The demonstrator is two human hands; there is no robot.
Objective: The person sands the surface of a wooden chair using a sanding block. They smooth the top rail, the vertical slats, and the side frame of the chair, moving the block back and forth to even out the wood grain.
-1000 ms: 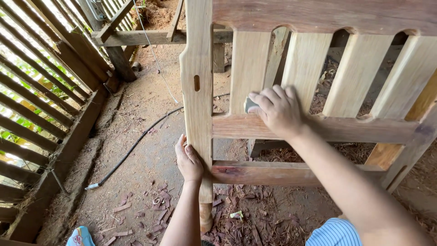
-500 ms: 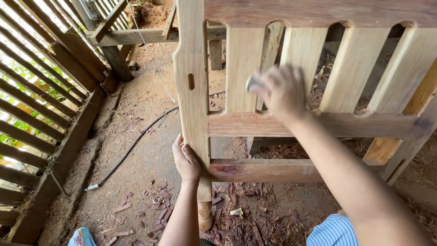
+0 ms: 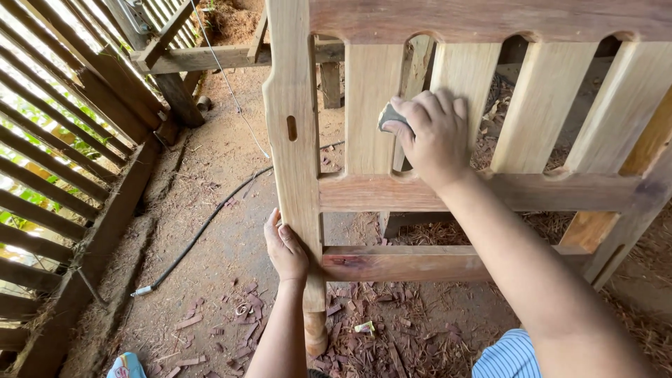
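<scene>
The right hand [image 3: 432, 136] is closed over a small grey sanding pad [image 3: 389, 115], pressing it against the gap between two upright slats [image 3: 373, 105] of the wooden headboard frame [image 3: 483, 190]. Half a second back that hand was blurred and sat a little lower and further toward three o'clock; a full second ago it rested lower again, down near the middle rail. So it has climbed toward twelve o'clock along the slat edge, and the rubbing looks to be working its way up that edge in strokes.

At about seven o'clock from it, the left hand [image 3: 285, 245] is wrapped around the thick corner post [image 3: 297, 161], fingers curled on the post's near face just above the lower rail [image 3: 420, 262]. It has not shifted across the three moments; it seems to be steadying the frame.

Beyond them, wood chips [image 3: 392, 336] litter the dirt floor [image 3: 224, 231], a dark cable [image 3: 203, 231] runs off toward eight o'clock, and a slatted wall [image 3: 63, 140] stands at nine o'clock.
</scene>
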